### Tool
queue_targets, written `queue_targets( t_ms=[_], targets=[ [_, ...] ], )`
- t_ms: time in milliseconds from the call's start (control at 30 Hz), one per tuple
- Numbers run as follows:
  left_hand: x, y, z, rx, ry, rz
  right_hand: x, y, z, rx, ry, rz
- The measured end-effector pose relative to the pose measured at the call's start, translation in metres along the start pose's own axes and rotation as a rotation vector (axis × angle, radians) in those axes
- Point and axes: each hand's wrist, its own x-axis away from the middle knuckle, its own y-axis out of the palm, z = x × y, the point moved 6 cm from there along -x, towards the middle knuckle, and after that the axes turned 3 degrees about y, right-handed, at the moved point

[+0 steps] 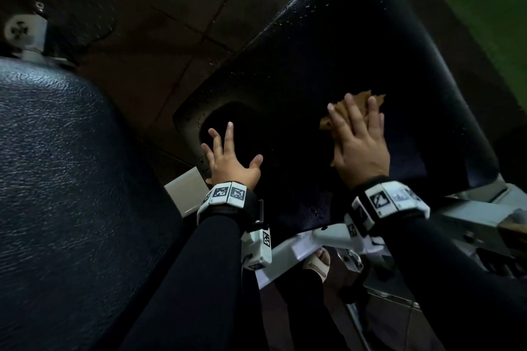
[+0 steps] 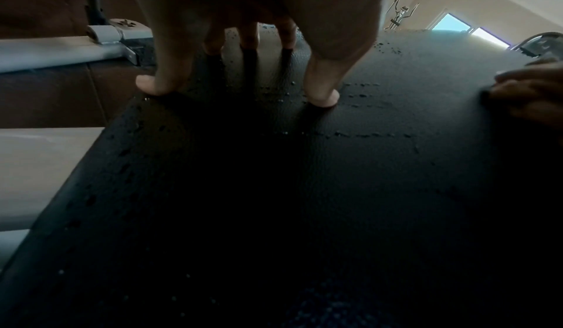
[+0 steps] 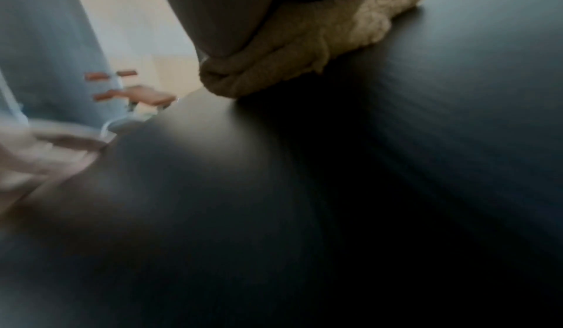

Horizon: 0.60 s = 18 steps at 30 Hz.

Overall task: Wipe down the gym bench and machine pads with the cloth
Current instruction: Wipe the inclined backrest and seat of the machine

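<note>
— What sort of place is this?
— A gym. Black padded vinyl benches [image 1: 342,65] sit on white-painted steel frames [image 1: 288,253], over dark rubber floor tiles [image 1: 159,3].
— Anything else?
— In the left wrist view, a cable machine's handle and wire [image 2: 399,8] stand against a pale wall beside a window [image 2: 454,23].

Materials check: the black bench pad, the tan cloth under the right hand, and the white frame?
Black bench pad: looks like vinyl or faux leather, pebbled grain with droplets beading on top. Tan cloth: nubby looped pile, probably terry or microfibre. White frame: seemingly painted metal, smooth glossy finish.
</note>
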Motion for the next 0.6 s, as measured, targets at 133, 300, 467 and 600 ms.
queue_targets(
  t_ms=[133, 300, 467, 600],
  targets=[
    [-0.001, 0.001, 0.000, 0.009, -0.008, -0.007, -0.046, 0.001, -0.012, -0.008, 0.068, -0.010],
    [-0.002, 0.002, -0.001, 0.004, -0.006, -0.008, -0.053, 0.019, -0.056, -0.031, -0.010, -0.063],
    [-0.001, 0.001, 0.000, 0.012, -0.001, 0.011, 0.002, 0.035, -0.068, 0.021, -0.225, -0.165],
    [-0.002, 0.001, 0.000, 0.019, -0.007, 0.003, 0.029, 0.025, -0.039, 0.051, -0.219, -0.197]
  ],
)
